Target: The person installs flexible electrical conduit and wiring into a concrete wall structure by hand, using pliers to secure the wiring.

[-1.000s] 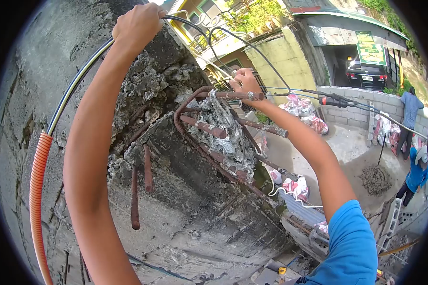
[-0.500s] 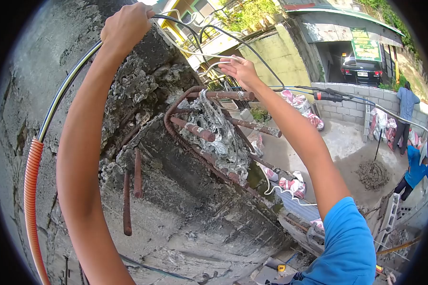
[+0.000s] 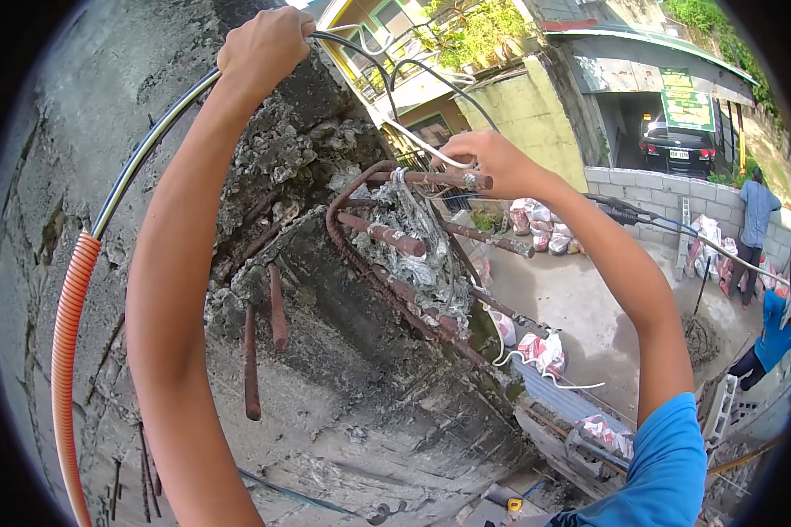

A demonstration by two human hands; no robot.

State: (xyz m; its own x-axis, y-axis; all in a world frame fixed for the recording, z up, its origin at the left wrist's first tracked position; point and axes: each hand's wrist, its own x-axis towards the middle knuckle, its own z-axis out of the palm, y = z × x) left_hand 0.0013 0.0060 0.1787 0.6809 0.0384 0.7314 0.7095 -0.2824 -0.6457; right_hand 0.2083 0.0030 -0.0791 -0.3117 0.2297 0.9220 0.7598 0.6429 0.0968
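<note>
My left hand (image 3: 265, 51), up near the top of the view, is closed around black and white electrical cables (image 3: 145, 151). Below that hand the cables run down into an orange corrugated conduit (image 3: 72, 307). On its other side, black cable loops (image 3: 391, 72) arc out toward the right. My right hand (image 3: 499, 165) has its fingers curled on a white cable (image 3: 417, 138), just above the end of a rusty rebar (image 3: 435, 179). The fingertips of that hand are partly hidden.
Rusty rebar stubs (image 3: 382, 235) and a bent stirrup jut from broken concrete (image 3: 316, 351). Below lie filled sacks (image 3: 543, 351) and a block wall (image 3: 642, 189). Two people stand at the right, one in grey-blue (image 3: 756, 215), another in bright blue (image 3: 769, 338). A car (image 3: 677, 147) is parked beyond.
My right hand has moved down and to the right in the view, and its spread fingers have closed on the white cable. My left hand keeps its hold; the whole view has shifted slightly.
</note>
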